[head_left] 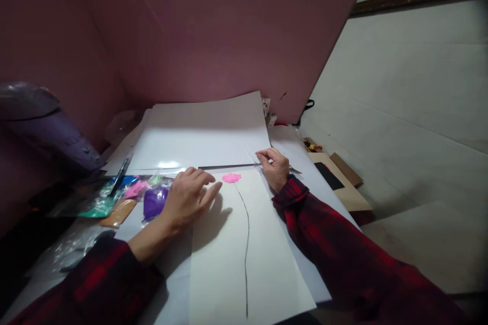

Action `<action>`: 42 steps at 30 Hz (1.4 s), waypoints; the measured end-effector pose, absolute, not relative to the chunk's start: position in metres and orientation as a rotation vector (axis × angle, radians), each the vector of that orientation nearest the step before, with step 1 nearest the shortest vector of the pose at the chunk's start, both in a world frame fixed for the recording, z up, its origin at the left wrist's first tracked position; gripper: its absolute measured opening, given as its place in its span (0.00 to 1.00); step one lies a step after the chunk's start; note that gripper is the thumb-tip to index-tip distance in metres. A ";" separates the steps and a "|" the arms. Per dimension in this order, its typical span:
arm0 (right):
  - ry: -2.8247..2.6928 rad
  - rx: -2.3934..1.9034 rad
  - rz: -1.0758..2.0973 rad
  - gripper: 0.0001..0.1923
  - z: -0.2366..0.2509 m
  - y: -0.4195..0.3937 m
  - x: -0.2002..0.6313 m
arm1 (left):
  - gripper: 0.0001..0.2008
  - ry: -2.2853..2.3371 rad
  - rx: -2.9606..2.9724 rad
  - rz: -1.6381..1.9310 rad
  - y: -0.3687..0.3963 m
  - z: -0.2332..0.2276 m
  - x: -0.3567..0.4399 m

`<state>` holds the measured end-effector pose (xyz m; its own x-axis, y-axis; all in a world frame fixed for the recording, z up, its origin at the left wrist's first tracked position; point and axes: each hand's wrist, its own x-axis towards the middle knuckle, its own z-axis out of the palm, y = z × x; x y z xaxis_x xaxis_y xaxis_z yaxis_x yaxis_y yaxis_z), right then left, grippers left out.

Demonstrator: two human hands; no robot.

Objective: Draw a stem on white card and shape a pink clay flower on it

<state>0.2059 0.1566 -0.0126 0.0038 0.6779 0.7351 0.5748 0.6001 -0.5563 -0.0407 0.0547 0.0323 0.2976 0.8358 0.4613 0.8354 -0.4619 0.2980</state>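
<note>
A pink flower [232, 177] tops a cream sheet [244, 259]; sleeves [335, 249] are red-black plaid.

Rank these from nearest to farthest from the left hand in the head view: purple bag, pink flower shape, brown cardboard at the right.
1. purple bag, just left of the left hand.
2. pink flower shape, right of its fingertips.
3. brown cardboard, far right, past the right hand.

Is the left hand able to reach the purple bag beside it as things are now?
Probably yes. The left hand rests on the paper sheet, right beside the purple bag, and nothing lies between them.
</note>
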 end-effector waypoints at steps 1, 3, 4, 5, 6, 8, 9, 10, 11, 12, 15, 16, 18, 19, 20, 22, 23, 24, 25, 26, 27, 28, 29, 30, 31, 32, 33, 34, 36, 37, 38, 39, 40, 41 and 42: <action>-1.668 -1.049 0.105 0.07 -0.013 0.157 0.206 | 0.11 1.723 2.527 0.815 0.053 0.037 -0.046; -1.676 -1.042 0.095 0.07 -0.013 0.157 0.206 | 0.12 1.963 2.443 0.659 0.047 0.048 -0.061; -1.679 -1.039 0.093 0.07 -0.013 0.157 0.206 | 0.13 2.084 2.396 0.557 0.042 0.053 -0.069; -1.682 -1.039 0.093 0.07 -0.012 0.157 0.206 | 0.13 2.181 2.372 0.433 0.036 0.058 -0.078; -1.684 -1.040 0.093 0.07 -0.012 0.157 0.206 | 0.14 2.328 2.321 0.317 0.029 0.060 -0.086; -1.688 -1.046 0.093 0.08 -0.012 0.156 0.205 | 0.17 2.514 2.253 0.105 0.017 0.058 -0.097; -1.690 -1.048 0.091 0.08 -0.012 0.156 0.205 | 0.17 2.562 2.247 0.075 0.012 0.055 -0.100; -1.693 -1.047 0.090 0.08 -0.012 0.156 0.205 | 0.17 2.533 2.285 0.070 0.008 0.050 -0.101; -1.697 -1.047 0.088 0.08 -0.012 0.156 0.205 | 0.18 2.544 2.284 0.080 0.005 0.045 -0.099; -1.700 -1.046 0.087 0.08 -0.012 0.157 0.206 | 0.19 2.546 2.305 0.103 0.004 0.041 -0.097; -1.703 -1.036 0.083 0.08 -0.014 0.158 0.207 | 0.17 2.571 2.318 0.167 0.002 0.033 -0.088; -1.703 -1.032 0.080 0.08 -0.015 0.159 0.207 | 0.16 2.579 2.289 0.174 0.002 0.033 -0.086; -1.698 -1.025 0.073 0.08 -0.016 0.160 0.207 | 0.12 2.587 2.214 0.180 0.002 0.035 -0.086; -1.696 -1.023 0.070 0.08 -0.016 0.161 0.208 | 0.11 2.587 2.185 0.178 0.002 0.036 -0.088; -1.693 -1.021 0.069 0.08 -0.017 0.161 0.208 | 0.10 2.581 2.173 0.171 0.001 0.037 -0.090; -1.691 -1.014 0.069 0.08 -0.017 0.161 0.208 | 0.10 2.541 2.211 0.132 0.000 0.039 -0.096; -1.692 -1.011 0.070 0.08 -0.016 0.161 0.207 | 0.10 2.517 2.238 0.102 -0.001 0.040 -0.099; -1.693 -1.009 0.071 0.08 -0.016 0.161 0.207 | 0.11 2.497 2.253 0.073 0.000 0.042 -0.102; -1.694 -1.010 0.070 0.08 -0.016 0.161 0.207 | 0.13 2.478 2.255 0.059 0.001 0.044 -0.104; -1.695 -1.013 0.067 0.08 -0.016 0.161 0.207 | 0.14 2.467 2.248 0.072 0.003 0.047 -0.107; -1.698 -1.016 0.064 0.08 -0.015 0.161 0.207 | 0.15 2.471 2.238 0.111 0.006 0.051 -0.109; -1.702 -1.020 0.062 0.08 -0.015 0.161 0.207 | 0.15 2.484 2.240 0.174 0.010 0.055 -0.111; -1.706 -1.024 0.061 0.08 -0.015 0.161 0.207 | 0.14 2.508 2.270 0.247 0.016 0.059 -0.113; -1.709 -1.025 0.061 0.08 -0.015 0.161 0.207 | 0.13 2.537 2.321 0.298 0.023 0.062 -0.114; -1.710 -1.024 0.064 0.08 -0.016 0.161 0.207 | 0.12 2.541 2.388 0.313 0.030 0.065 -0.114; -1.707 -1.022 0.069 0.08 -0.016 0.161 0.207 | 0.11 2.506 2.466 0.295 0.038 0.067 -0.114; -1.703 -1.019 0.074 0.08 -0.016 0.161 0.207 | 0.12 2.447 2.527 0.272 0.046 0.067 -0.114; -1.700 -1.017 0.080 0.08 -0.016 0.161 0.207 | 0.12 2.365 2.581 0.226 0.053 0.066 -0.112; -1.698 -1.016 0.092 0.08 -0.016 0.161 0.207 | 0.16 2.227 2.656 0.120 0.066 0.061 -0.109; -1.699 -1.019 0.095 0.08 -0.016 0.161 0.206 | 0.17 2.186 2.677 0.076 0.071 0.058 -0.107; -1.699 -1.023 0.097 0.08 -0.016 0.160 0.206 | 0.17 2.163 2.692 0.047 0.075 0.055 -0.106; -1.700 -1.025 0.099 0.08 -0.016 0.160 0.206 | 0.17 2.153 2.703 0.032 0.078 0.053 -0.105; -1.699 -1.025 0.102 0.08 -0.015 0.160 0.206 | 0.16 2.149 2.713 0.028 0.080 0.051 -0.104; -1.699 -1.026 0.106 0.08 -0.015 0.160 0.206 | 0.15 2.147 2.722 0.030 0.082 0.049 -0.103; -1.700 -1.025 0.110 0.08 -0.014 0.159 0.206 | 0.13 2.146 2.730 0.031 0.083 0.048 -0.103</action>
